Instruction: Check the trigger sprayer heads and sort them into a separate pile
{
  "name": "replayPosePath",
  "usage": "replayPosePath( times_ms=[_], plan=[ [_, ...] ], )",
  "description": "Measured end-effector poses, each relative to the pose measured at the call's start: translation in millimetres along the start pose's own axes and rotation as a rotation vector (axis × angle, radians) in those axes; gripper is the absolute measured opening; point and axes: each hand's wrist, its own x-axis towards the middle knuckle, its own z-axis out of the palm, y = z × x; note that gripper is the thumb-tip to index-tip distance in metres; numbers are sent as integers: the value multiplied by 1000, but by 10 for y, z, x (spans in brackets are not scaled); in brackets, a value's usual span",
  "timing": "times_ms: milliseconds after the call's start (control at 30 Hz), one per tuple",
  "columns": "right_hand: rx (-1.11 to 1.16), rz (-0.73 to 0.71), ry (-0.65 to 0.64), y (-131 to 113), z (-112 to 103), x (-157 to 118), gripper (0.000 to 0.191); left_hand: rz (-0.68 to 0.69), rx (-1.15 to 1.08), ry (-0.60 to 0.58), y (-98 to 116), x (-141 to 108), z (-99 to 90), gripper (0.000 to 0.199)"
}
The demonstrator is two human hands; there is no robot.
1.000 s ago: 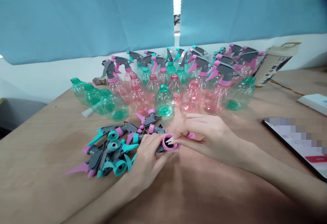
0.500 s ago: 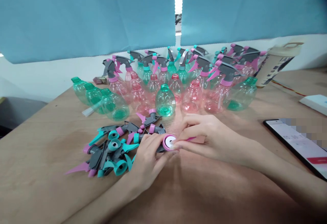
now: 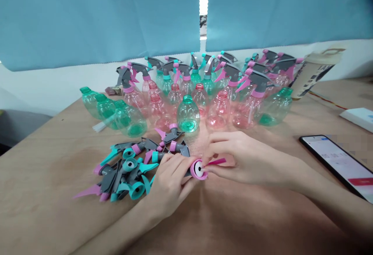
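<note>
My left hand (image 3: 171, 183) is closed around a grey spray trigger head, its pink collar (image 3: 199, 170) facing me. Inside the collar sits a white washer (image 3: 198, 168) with a dark hole in its middle. The thumb and forefinger of my right hand (image 3: 233, 156) pinch at the washer's right edge. A pink trigger (image 3: 217, 162) sticks out behind those fingertips. Most of the grey body is hidden by my left fingers. Left of my hands lies a pile of loose spray trigger heads (image 3: 128, 177) with teal and pink parts.
Several open bottles, such as a green bottle (image 3: 188, 115) and a pink bottle (image 3: 218, 111), stand beyond my hands. Behind them are bottles with sprayers fitted. Clear tubes (image 3: 101, 125) lie at left. A phone (image 3: 335, 162) and a tilted cup (image 3: 314, 72) are at right.
The spray trigger head has shifted slightly right and down in my left hand. My right thumb has slid off the washer's face toward its edge, so its hole shows more fully.
</note>
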Motion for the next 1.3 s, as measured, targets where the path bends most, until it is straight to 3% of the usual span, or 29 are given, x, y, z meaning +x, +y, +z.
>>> replayPosePath(
  times_ms=[667,1300],
  plan=[
    [-98,21,-21,-127,4,-42,12,58,86,5,6,6,-9,17],
    [-97,-30,-8,-62,138,-29,10,21,57,-88,6,1,31,14]
  ],
)
